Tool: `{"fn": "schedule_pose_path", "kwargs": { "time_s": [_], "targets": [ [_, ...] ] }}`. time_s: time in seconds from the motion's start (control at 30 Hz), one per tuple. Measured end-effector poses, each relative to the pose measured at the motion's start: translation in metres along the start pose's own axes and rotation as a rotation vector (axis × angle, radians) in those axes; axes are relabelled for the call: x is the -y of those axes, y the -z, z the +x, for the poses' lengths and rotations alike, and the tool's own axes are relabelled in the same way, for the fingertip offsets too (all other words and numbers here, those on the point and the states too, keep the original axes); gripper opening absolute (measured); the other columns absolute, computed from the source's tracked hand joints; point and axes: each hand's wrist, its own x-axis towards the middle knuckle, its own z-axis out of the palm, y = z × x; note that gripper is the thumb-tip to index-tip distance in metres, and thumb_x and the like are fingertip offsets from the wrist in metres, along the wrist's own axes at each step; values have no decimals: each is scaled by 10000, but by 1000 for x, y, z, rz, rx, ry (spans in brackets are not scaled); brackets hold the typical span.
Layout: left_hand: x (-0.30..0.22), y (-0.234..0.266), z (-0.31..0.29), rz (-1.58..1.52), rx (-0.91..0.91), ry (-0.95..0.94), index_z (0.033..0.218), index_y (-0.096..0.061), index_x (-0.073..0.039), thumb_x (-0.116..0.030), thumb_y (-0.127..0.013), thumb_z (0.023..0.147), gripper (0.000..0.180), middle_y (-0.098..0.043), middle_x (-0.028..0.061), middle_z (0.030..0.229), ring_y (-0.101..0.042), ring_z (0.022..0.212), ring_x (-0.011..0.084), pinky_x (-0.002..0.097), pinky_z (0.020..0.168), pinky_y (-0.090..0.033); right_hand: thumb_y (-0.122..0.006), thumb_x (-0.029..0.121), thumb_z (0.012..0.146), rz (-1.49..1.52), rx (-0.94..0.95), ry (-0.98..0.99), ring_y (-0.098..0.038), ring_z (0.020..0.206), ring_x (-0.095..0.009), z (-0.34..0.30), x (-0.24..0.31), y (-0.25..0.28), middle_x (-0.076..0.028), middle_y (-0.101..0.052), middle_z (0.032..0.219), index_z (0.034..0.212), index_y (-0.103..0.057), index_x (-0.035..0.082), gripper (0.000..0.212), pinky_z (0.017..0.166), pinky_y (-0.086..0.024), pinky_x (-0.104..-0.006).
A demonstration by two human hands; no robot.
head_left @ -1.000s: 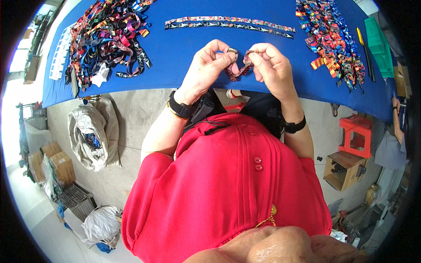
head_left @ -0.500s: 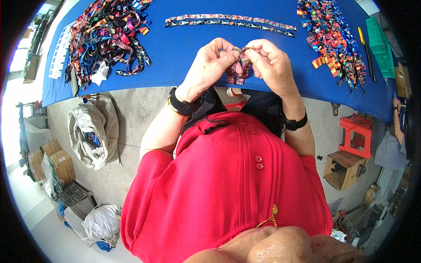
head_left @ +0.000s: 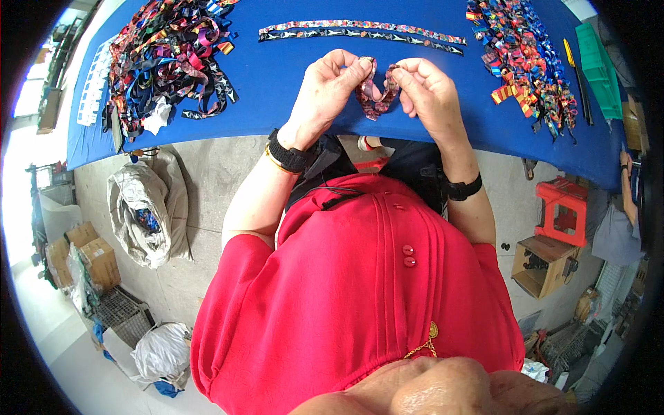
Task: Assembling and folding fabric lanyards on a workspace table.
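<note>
Between my two hands a patterned reddish-pink fabric strap (head_left: 377,108) hangs in a U-shaped loop, above the near edge of the blue table. My left hand (head_left: 330,90) pinches one end between thumb and fingers. The other end is pinched by my right hand (head_left: 430,93). Beyond my hands a floral strap (head_left: 360,25) lies stretched flat, side by side with a black strap (head_left: 360,34) with white figures. A tangled heap of lanyard straps (head_left: 176,62) lies to the left, and a second heap of colourful straps (head_left: 529,72) to the right.
Beside the right heap on the blue table (head_left: 290,66) are a yellow-and-black tool (head_left: 569,54) and a green tray (head_left: 600,72). Below stand a pale sack (head_left: 138,214), a red stool (head_left: 561,207) and an open cardboard box (head_left: 543,266). Another person's arm (head_left: 628,187) shows far right.
My hands have moved apart and slightly farther over the table. The strap, bunched between my fingers before, now spreads into a wider loop.
</note>
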Motion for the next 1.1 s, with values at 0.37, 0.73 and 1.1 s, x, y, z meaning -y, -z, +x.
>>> {"fn": "schedule_pose_path", "kwargs": {
  "time_s": [0.37,0.73,1.1],
  "targets": [
    [4,-1,5,-9,-19,-21,943,-625,-22,-232,-638,1011,221,-665,53,761,-664,722,145,274,721,-511,-634,182,989,-20,-15,-10,-522,545,-20,0,1,0,19,-637,705,1021,-667,36,153,465,-397,-185],
    [1,6,16,-122,-22,6,963,-617,-21,-206,-642,1006,191,-713,94,817,-691,746,158,265,682,-527,-655,235,980,115,-1,-56,-528,570,-31,10,-9,1,20,-614,721,1020,-669,29,211,473,-402,-183],
    [0,3,16,27,30,57,961,-640,-41,-243,-635,1011,208,-707,58,786,-652,709,117,256,673,-494,-634,197,997,26,64,57,-517,580,-31,15,5,3,10,-630,760,1056,-656,27,181,486,-404,-198]
  ]
}}
